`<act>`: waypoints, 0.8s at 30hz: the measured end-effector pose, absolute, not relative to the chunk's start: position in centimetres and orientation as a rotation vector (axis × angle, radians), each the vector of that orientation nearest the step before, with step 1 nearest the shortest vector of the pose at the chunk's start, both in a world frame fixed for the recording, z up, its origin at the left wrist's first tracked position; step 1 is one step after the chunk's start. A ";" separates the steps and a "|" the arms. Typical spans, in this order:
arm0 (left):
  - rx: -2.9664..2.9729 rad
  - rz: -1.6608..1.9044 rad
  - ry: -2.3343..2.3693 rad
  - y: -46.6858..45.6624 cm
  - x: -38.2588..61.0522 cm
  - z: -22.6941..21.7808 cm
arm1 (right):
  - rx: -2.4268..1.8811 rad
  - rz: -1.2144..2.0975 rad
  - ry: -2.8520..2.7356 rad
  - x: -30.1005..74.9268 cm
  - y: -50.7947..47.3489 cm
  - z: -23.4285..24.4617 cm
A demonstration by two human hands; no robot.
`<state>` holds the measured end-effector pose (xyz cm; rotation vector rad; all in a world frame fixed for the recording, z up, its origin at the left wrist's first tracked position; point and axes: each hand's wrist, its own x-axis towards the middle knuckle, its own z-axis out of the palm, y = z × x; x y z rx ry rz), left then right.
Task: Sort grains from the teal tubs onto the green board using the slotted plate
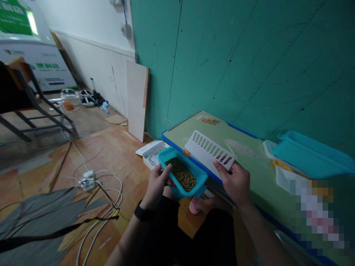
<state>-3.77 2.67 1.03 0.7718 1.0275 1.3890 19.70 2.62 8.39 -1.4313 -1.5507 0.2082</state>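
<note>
My left hand (160,178) grips the near left side of a small blue plastic tub (200,174), thumb over its rim. Inside lie dried beans (183,176), dark green at the far end and tan at the near end. A white plastic plate with a row of slots (202,154) is pinched in my right hand (235,181), its lower part just above the table's blue edge. The tub hangs beside that edge, over my lap. On the low green-topped table (222,131) are a pile of yellow kernels (210,121) and a spread of pale grains (242,148).
A larger blue bin (307,153) and white plastic pieces (288,178) sit on the table's right. An opened white box (152,149) stands by its left corner. Cables and a power strip (87,180) cross the floor. A board (136,101) leans on the wall; a chair (30,92) stands left.
</note>
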 end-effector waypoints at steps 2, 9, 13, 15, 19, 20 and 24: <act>0.770 1.392 1.031 2.6 -3.7 1.0 | -1.432 0.209 -1.554 19.7 2.7 8.4; 0.777 1.393 1.041 2.7 -3.7 0.2 | -1.445 0.148 -1.539 19.6 2.3 8.8; 0.767 1.396 1.045 3.0 -3.5 0.1 | -1.428 0.153 -1.565 19.3 1.8 8.8; 0.760 1.401 1.044 3.0 -3.4 0.2 | -1.419 0.150 -1.601 19.2 1.7 8.7; 0.759 1.403 1.044 2.8 -3.3 0.3 | -1.422 0.105 -1.651 19.1 1.8 8.2; 0.763 1.401 1.041 2.8 -3.3 0.3 | -1.423 0.094 -1.655 19.2 1.8 8.2; 0.761 1.401 1.036 2.8 -3.3 0.2 | -1.458 0.069 -1.653 20.0 1.6 8.2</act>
